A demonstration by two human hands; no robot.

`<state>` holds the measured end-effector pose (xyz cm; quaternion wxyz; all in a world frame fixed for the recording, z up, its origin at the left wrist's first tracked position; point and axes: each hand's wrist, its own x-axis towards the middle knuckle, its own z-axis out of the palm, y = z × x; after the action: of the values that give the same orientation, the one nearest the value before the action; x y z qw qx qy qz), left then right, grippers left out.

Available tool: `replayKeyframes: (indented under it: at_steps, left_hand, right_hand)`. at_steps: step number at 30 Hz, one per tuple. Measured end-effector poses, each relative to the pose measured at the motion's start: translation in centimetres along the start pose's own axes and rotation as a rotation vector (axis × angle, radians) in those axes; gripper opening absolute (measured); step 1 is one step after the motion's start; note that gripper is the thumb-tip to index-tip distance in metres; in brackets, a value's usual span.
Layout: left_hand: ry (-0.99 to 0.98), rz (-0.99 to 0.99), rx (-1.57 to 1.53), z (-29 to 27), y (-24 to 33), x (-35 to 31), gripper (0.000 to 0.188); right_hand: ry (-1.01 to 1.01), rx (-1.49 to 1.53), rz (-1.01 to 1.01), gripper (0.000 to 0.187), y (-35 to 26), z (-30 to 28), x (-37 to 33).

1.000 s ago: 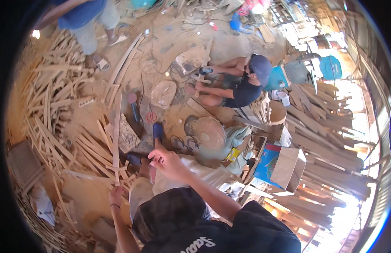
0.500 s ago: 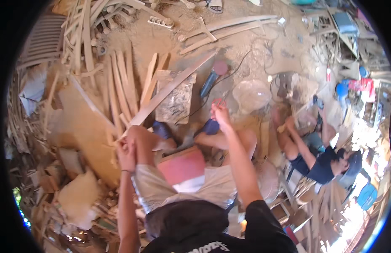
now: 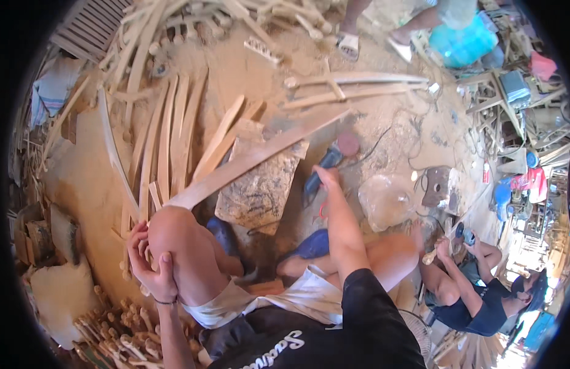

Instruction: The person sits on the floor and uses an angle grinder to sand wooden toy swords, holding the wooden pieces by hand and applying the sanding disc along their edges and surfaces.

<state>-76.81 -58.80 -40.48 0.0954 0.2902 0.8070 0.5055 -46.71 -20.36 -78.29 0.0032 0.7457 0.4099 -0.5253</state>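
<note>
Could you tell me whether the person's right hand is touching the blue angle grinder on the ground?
Touching: the head view shows the right hand resting on the blue angle grinder, fingers on its body.

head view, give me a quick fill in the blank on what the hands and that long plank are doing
1. The left hand rests on the person's own ____.
2. The right hand reaches to a blue ____ with a red disc on the ground.
3. One end of the long plank lies against the left ____.
4. Another person sits at the ____ side of the picture.

Missing words: knee; grinder; knee; right
</note>
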Motion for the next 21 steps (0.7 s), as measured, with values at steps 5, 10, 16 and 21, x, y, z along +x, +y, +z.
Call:
replayKeyframes:
  at_steps: [5,10,16,21]
  left_hand:
    - [0.105,0.124,-0.099,-2.0,-0.3,-3.9,0.051]
    - [0.244,0.311,0.154,-5.6,-1.8,-6.2,0.037]
    - [0.374,0.444,0.181,-3.5,0.9,-7.8,0.031]
    - [0.054,0.605,0.261,-2.1,8.2,-12.3,0.04]
  right_hand:
    - [-0.48,0.463,0.047,0.03,-0.3,-11.3,-4.7]
    - [-0.415,0.19,-0.121,0.023,-0.4,-9.2,-16.0]
    - [-0.163,0.44,-0.463,0.013,4.3,-9.8,-20.7]
    - [0.205,0.566,-0.513,0.025,6.1,-8.2,-26.9]
